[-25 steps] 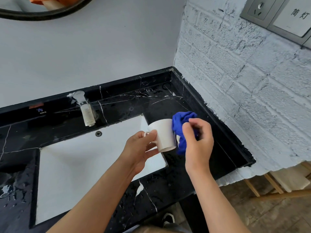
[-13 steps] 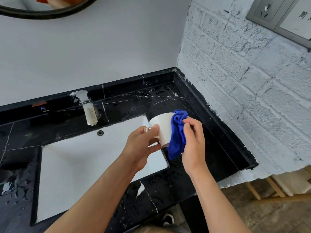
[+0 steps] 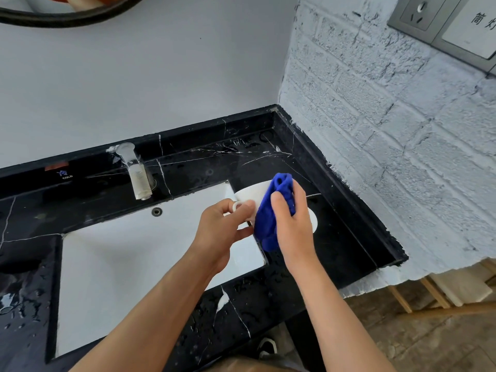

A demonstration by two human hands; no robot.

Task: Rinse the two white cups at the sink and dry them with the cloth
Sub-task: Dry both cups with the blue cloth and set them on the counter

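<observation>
Head view. The left hand (image 3: 222, 232) grips a white cup (image 3: 252, 193) by its handle, fingers curled round the loop and the thumb against the cup's side. The cup is held in the air above the right end of the white sink basin (image 3: 134, 264), tipped so that its mouth faces to the right.

The right hand (image 3: 291, 226) clutches a blue cloth (image 3: 268, 216), thumb across the front of it and fingers folded behind. The cloth is bunched and pressed against the cup's right side; its top fold rises above the cup's edge and its lower end hangs below the cup.

Just right of the right hand, a curved white edge (image 3: 314, 221) shows against the black marble counter (image 3: 335, 237). Most of it is hidden behind the hand, so it cannot be confirmed as the second cup.

The counter is black with white veining and carries water droplets along its front edge and at the far left. A metal faucet (image 3: 138, 178) stands behind the basin, left of the cup and well apart from it. A round overflow hole (image 3: 156, 211) sits in the basin's rear wall below the faucet. A white-painted brick wall (image 3: 389, 157) bounds the counter on the right, with a grey power socket (image 3: 416, 14) mounted high on it.
</observation>
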